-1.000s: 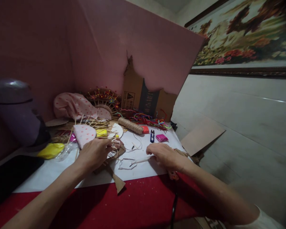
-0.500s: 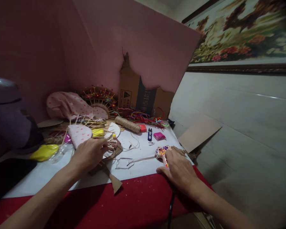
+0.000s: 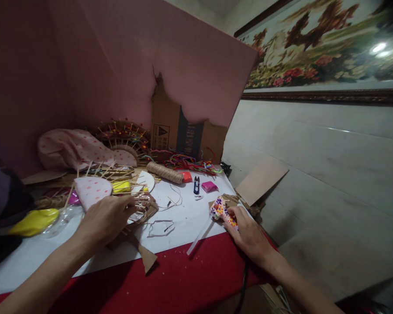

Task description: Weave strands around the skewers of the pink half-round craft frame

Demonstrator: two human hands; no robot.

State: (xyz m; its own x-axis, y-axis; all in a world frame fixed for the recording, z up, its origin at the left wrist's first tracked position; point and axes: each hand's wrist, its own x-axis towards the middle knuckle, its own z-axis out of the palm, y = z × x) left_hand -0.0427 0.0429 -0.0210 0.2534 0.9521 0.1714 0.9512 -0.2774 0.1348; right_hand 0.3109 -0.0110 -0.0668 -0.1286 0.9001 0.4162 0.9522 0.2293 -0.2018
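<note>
My left hand [image 3: 106,220] is closed, its fingertips pinched at a thin wooden stick [image 3: 133,195] above the clutter on the left. Close by stands a half-round piece of pale cloth with pink dots [image 3: 93,189], with sticks fanning out around it. My right hand [image 3: 249,233] is wrapped round the handle of a flower-patterned hot glue gun [image 3: 220,208] at the right table edge. A translucent glue stick [image 3: 199,237] juts from the gun toward the front. Part of the handle is hidden under my fingers.
Twine roll [image 3: 165,172], blue thread snips [image 3: 196,185], a magenta packet [image 3: 209,186] and a bent wire piece [image 3: 160,228] lie on white paper. Yellow clay packet [image 3: 36,221] is at left. Colourful pipe cleaners [image 3: 186,161] lie behind. A black cord [image 3: 244,283] hangs in front.
The glue gun has turned in my right hand's hold: its glue stick pointed left and now points toward the front edge. My left hand stays by the sticks. The view has shifted right.
</note>
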